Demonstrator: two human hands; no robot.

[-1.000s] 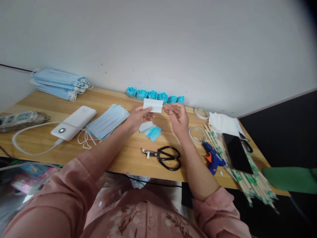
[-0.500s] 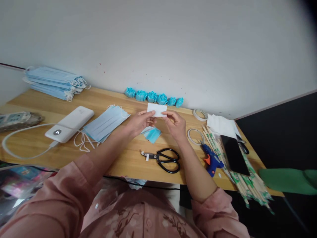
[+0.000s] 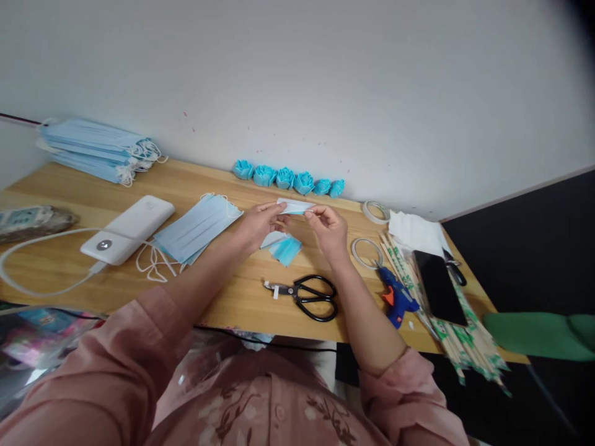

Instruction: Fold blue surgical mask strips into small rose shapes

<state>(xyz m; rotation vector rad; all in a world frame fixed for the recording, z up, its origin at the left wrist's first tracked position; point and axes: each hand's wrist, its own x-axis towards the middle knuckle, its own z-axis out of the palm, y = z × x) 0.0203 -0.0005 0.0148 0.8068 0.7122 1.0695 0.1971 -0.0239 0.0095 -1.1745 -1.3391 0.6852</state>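
Note:
A small white piece with a blue lower edge (image 3: pixel 295 205) is held up between both hands over the table. My left hand (image 3: pixel 260 224) pinches its left end, and my right hand (image 3: pixel 329 228) pinches its right end. Just below them lie cut blue pieces (image 3: pixel 286 249) on the wood. Nearer to me rest black-handled scissors (image 3: pixel 309 296) with small white bits at the blades. Several blue fabric flowers (image 3: pixel 285 178) stand in a row behind the hands, along the wall.
On the left are stacked masks (image 3: pixel 97 148), loose masks (image 3: pixel 198 228) and a white power bank (image 3: pixel 127 230) with its cable. At right: tape rolls (image 3: pixel 367 240), a blue glue gun (image 3: pixel 396 297), wrapped sticks (image 3: pixel 458 353), a phone (image 3: pixel 439 288) and white sheets (image 3: pixel 413 230).
The held piece was flat and white; now it looks narrower, with blue showing along its lower edge. Both hands still hold it at nearly the same place.

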